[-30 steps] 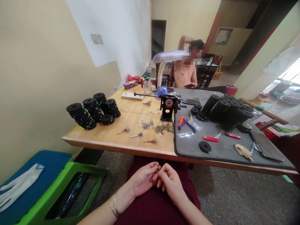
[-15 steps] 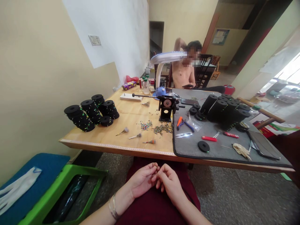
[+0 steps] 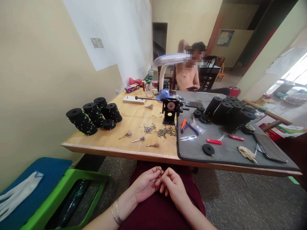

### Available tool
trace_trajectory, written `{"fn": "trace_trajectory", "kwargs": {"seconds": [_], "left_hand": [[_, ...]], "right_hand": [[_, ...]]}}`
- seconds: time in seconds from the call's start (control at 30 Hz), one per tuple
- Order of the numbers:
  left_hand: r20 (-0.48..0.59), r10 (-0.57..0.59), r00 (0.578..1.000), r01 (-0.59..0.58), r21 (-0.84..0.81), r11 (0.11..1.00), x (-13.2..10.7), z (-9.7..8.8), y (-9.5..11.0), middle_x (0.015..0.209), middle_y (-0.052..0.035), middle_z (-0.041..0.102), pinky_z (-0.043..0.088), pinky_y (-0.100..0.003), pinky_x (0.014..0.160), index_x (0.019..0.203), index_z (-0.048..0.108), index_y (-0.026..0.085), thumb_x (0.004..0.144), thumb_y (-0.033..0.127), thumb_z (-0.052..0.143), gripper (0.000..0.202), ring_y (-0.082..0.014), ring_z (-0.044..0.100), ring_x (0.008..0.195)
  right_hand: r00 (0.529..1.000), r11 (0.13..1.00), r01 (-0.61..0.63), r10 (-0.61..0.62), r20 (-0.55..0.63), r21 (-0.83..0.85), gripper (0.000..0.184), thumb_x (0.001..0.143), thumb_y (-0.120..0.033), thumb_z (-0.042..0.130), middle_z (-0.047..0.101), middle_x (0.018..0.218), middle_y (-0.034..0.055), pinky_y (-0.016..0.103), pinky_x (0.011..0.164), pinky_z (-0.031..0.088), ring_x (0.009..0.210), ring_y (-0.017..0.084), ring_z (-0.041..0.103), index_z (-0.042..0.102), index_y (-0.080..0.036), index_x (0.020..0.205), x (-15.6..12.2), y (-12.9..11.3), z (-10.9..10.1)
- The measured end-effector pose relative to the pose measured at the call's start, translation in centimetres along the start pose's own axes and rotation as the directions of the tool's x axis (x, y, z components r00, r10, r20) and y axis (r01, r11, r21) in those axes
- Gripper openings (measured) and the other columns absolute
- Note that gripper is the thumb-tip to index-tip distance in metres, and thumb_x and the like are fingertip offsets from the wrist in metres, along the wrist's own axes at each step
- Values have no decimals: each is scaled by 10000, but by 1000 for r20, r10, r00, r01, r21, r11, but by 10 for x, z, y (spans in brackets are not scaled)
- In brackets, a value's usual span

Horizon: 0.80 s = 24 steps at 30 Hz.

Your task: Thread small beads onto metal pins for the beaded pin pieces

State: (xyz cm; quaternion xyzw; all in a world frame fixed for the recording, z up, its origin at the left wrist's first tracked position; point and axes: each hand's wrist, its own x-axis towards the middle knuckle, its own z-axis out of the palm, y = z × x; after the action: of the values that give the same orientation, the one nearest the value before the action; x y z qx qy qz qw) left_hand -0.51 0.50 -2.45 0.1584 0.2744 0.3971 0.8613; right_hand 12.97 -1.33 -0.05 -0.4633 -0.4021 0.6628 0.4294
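Note:
Over my lap, just short of the table's front edge, my two hands meet. My left hand (image 3: 149, 182) is pinched on a tiny gold-coloured metal piece (image 3: 160, 172), too small to name. Right beside it, my right hand (image 3: 173, 182) has thumb and forefinger pressed together; what they hold, if anything, cannot be made out. Beyond the hands, on the wooden table (image 3: 115, 147), lie small brush-like bundles (image 3: 153, 145), a heap of small metal pieces (image 3: 166, 131) and some coloured beads (image 3: 149, 128).
Stacks of black foam spools (image 3: 90, 116) stand at left, more black spools (image 3: 223, 111) on the grey mat (image 3: 192, 151). A black winding device (image 3: 170, 110) and a lamp (image 3: 164, 92) stand mid-table. Pliers (image 3: 189, 127) and snips (image 3: 188, 138) lie right. A person (image 3: 188, 75) sits behind.
The view has shifted very slightly. Both hands keep the same pose and place, and nothing on the table has moved.

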Motion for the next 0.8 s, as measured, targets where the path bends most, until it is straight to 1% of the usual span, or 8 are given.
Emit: {"fn": "trace_trajectory", "kwargs": {"seconds": [0.13, 0.5, 0.6, 0.8], "left_hand": [[-7, 1, 1000, -1, -2, 1000, 0, 0, 0, 592, 30, 540, 361, -239, 516, 876, 607, 142, 752, 214, 702, 172, -84, 456, 472], [22, 11, 1000, -12, 22, 1000, -1, 3, 0, 541, 37, 522, 378, -249, 519, 870, 602, 148, 772, 226, 681, 148, -98, 469, 469], [26, 12, 1000, -13, 31, 999, -1, 3, 1, 522, 39, 515, 373, -248, 516, 863, 600, 149, 776, 222, 676, 138, -97, 458, 462], [-1, 36, 999, -36, 32, 999, -2, 3, 0, 545, 35, 514, 368, -235, 506, 848, 612, 131, 765, 189, 684, 125, -79, 438, 466]], "right_hand": [[1000, 1000, 0, 0, 4, 0, 289, 760, -388, 590, 693, 608, 24, 146, 336, 257, 378, 77, 510, 398, -203, 648, 0, 0, 0], [1000, 1000, -3, 3, 4, 11, 269, 772, -366, 579, 688, 608, 18, 141, 342, 260, 384, 72, 514, 402, -200, 657, 0, -1, 1], [1000, 1000, -7, 7, 1, 11, 285, 767, -388, 592, 687, 612, 20, 142, 340, 258, 385, 72, 514, 413, -196, 657, 0, 0, 0], [1000, 1000, -9, 9, 6, 7, 345, 754, -468, 615, 672, 599, 11, 139, 333, 260, 381, 68, 505, 424, -192, 677, 1, 2, -1]]}}
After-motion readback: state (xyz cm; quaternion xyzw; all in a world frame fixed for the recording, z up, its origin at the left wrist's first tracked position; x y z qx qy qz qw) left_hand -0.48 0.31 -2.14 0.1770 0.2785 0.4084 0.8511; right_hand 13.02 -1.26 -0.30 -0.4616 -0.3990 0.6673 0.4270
